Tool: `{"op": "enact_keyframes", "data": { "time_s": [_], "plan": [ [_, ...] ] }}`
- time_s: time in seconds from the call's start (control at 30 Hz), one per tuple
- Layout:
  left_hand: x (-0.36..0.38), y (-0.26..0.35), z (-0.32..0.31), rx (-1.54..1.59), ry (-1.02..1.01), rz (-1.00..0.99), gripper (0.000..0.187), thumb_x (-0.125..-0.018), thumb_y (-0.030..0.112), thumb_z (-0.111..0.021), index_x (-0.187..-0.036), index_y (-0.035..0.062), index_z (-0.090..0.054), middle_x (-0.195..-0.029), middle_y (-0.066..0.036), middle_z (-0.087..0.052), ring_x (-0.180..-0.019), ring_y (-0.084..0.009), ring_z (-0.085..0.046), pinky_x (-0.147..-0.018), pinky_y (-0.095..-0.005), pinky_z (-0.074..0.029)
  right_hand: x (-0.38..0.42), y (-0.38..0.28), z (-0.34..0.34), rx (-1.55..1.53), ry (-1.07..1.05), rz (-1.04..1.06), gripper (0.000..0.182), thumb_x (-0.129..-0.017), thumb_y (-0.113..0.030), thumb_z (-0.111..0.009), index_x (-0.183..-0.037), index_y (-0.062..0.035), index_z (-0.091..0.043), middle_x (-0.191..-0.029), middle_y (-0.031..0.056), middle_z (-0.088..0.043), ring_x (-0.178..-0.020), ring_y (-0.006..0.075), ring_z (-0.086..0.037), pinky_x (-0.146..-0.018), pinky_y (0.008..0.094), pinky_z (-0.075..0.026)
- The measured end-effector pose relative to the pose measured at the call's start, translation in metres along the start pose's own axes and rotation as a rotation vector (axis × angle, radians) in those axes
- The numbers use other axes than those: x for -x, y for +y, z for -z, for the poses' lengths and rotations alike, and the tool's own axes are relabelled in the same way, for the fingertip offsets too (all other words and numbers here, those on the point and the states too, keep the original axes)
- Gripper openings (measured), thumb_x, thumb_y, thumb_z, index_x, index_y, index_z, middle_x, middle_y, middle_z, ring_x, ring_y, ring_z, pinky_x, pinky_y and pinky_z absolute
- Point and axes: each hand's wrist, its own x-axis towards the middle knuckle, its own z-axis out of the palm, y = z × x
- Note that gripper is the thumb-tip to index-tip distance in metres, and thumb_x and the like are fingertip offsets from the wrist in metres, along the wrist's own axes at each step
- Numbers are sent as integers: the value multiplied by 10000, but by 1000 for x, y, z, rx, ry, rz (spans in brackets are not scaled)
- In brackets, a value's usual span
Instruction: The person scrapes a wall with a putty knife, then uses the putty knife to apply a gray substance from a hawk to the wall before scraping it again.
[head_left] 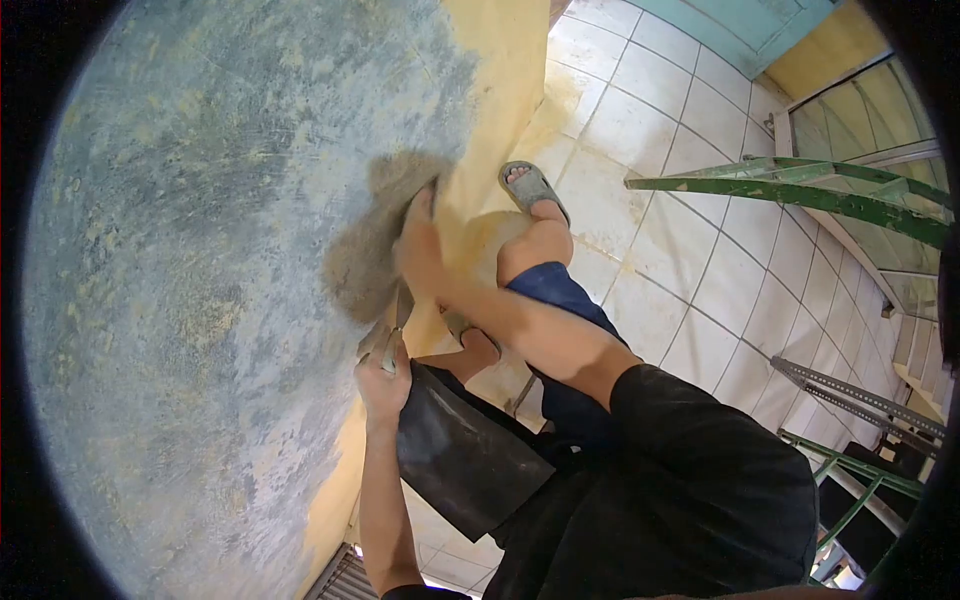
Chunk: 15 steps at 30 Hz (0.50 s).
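Note:
My left hand [383,385] is closed around the light handle of a scraper [401,305], its metal end pointing up along the wall. Close beside that hand hangs a large, black, smooth sheet [465,455], slanting across my lap. My right hand [418,250] is blurred by motion and pressed close to the mottled blue-grey wall [200,260]. Its fingers curl over a dark, thin-edged thing whose kind I cannot tell. Around and beside this hand a darker grey-brown patch [365,255] shows on the wall, near the border with its yellow strip [500,60].
White floor tiles [650,130] spread to the right of the wall. A green metal frame [800,185] juts in from the right, with a perforated metal bar [850,395] lower down. My sandalled foot [535,190] stands near the wall's base. A blue door [740,30] is at the top.

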Motion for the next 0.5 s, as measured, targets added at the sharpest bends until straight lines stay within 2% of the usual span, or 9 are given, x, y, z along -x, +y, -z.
{"op": "enact_keyframes", "data": {
  "time_s": [0.07,0.1,0.17,0.23,0.27,0.3,0.37,0.43,0.5],
  "plan": [
    [7,2,1,2,-44,64,267,-875,146,-625,-1100,18,-688,-1143,-214,-663,-1104,-360,-625,-945,-387,-463,-51,24,7,-157,-127,-466,838,-739,92,-493,-1443,142,-40,-975,373,-586,-916,490,-604,-763,480,-507],
    [6,0,1,-5,-28,73,266,-879,150,-621,-1098,17,-688,-1142,-213,-664,-1105,-362,-624,-944,-387,-464,-42,17,6,-161,-128,-463,838,-739,92,-493,-1443,142,-40,-975,373,-586,-916,490,-604,-763,480,-507],
    [4,-6,0,-9,-14,82,265,-883,155,-617,-1097,16,-689,-1141,-212,-664,-1107,-364,-623,-943,-387,-465,-7,-5,13,-84,-70,-185,805,-753,75,-499,-1439,127,-81,-1012,354,-596,-918,475,-611,-746,466,-516],
    [1,-13,-2,-28,76,-107,265,-848,148,-636,-1078,28,-686,-978,-226,-687,-893,-410,-659,-810,-433,-515,16,-21,14,-57,-148,-158,788,-764,76,-494,-1439,118,-92,-997,345,-604,-913,466,-616,-740,463,-518],
    [1,-13,-4,-27,71,-107,265,-848,148,-636,-1078,28,-686,-978,-226,-687,-893,-410,-659,-810,-433,-515,22,-25,15,-36,-225,-136,770,-774,77,-490,-1439,109,-102,-983,335,-613,-907,457,-622,-734,461,-520],
    [0,-12,-4,-27,62,-90,260,-848,147,-636,-1075,30,-688,-976,-223,-688,-894,-409,-660,-811,-431,-516,12,-20,16,-36,-226,-143,770,-774,77,-490,-1439,109,-102,-983,335,-613,-907,457,-622,-734,461,-520],
    [3,-5,0,-31,58,-68,256,-848,146,-636,-1071,32,-689,-974,-220,-689,-895,-407,-662,-811,-428,-518,-29,-6,17,-130,-271,-519,835,-765,96,-496,-1466,85,-43,-1146,378,-550,-912,454,-625,-753,453,-519],
    [5,4,4,0,-27,80,305,-881,158,-608,-1141,7,-664,-1107,-239,-666,-1074,-372,-637,-926,-388,-475,-39,19,2,-50,-186,-453,841,-760,104,-493,-1468,84,-39,-1163,386,-538,-914,458,-625,-755,451,-521],
    [5,-3,-1,-51,26,14,284,-863,155,-624,-1102,10,-676,-1030,-234,-678,-978,-385,-653,-857,-405,-502,-28,15,0,27,-95,-388,848,-755,113,-489,-1471,82,-36,-1180,394,-526,-916,463,-626,-757,448,-523]
  ]
}}
